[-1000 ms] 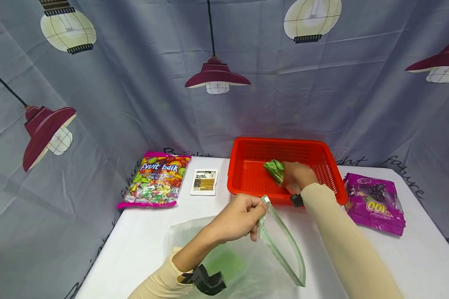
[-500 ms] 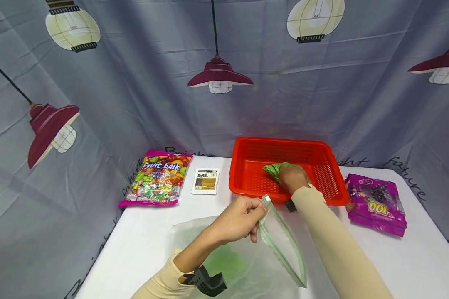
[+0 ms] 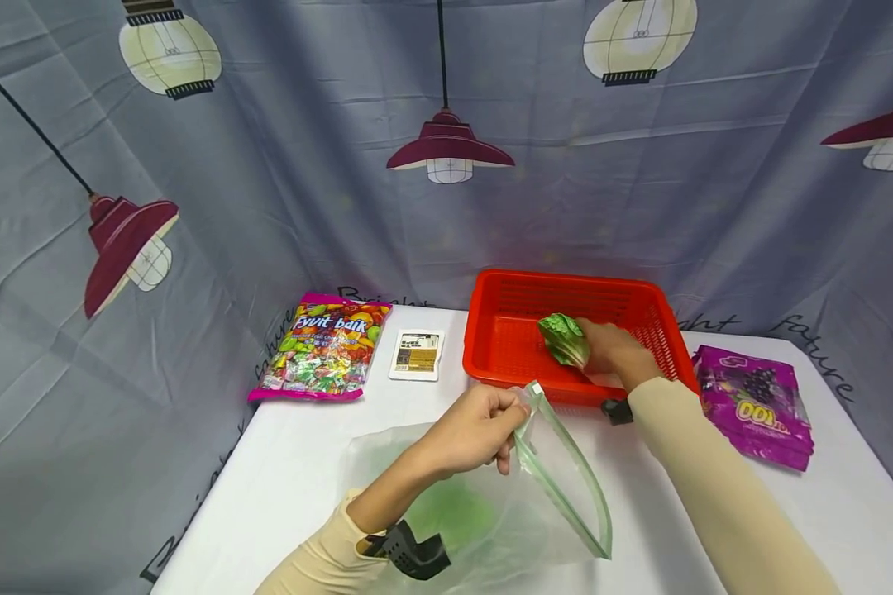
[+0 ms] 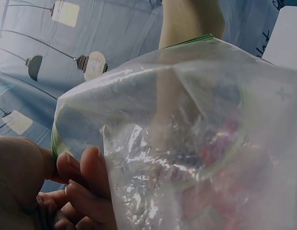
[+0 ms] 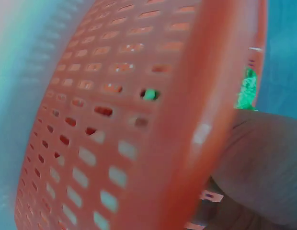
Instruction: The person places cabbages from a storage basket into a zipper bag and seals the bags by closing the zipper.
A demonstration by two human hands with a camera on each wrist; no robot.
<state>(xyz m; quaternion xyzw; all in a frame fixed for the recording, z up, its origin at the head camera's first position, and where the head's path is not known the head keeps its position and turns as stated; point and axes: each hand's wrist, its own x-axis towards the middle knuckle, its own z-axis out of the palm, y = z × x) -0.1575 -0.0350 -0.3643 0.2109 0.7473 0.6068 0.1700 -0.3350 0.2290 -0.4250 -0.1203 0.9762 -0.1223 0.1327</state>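
Note:
In the head view my left hand (image 3: 472, 431) pinches the top corner of a translucent zip bag (image 3: 546, 512) with a green seal strip, its mouth hanging apart. A blurred green item (image 3: 450, 512) shows through the bag. The left wrist view has curled fingers (image 4: 93, 177) at the rim of the bag (image 4: 139, 143). Over the red plastic basket (image 3: 491, 368), my right hand (image 3: 612, 351) grips a head of leafy lettuce (image 3: 563, 337) by its pale end. In the right wrist view the basket wall (image 5: 105, 86) hides most of that hand (image 5: 268, 163).
A bag of fruit candies (image 3: 327, 351) and a small white labelled pack (image 3: 417, 355) lie left of the basket. To its right is a purple grape-pictured bag (image 3: 755, 405). A grey curtain (image 3: 565, 215) with printed lamps stands behind the white table (image 3: 283, 479).
My right hand dips deeper over the lettuce, then lifts back with it, the leaves now turned upward. My left hand keeps its hold on the zip bag. The head view shifts slightly.

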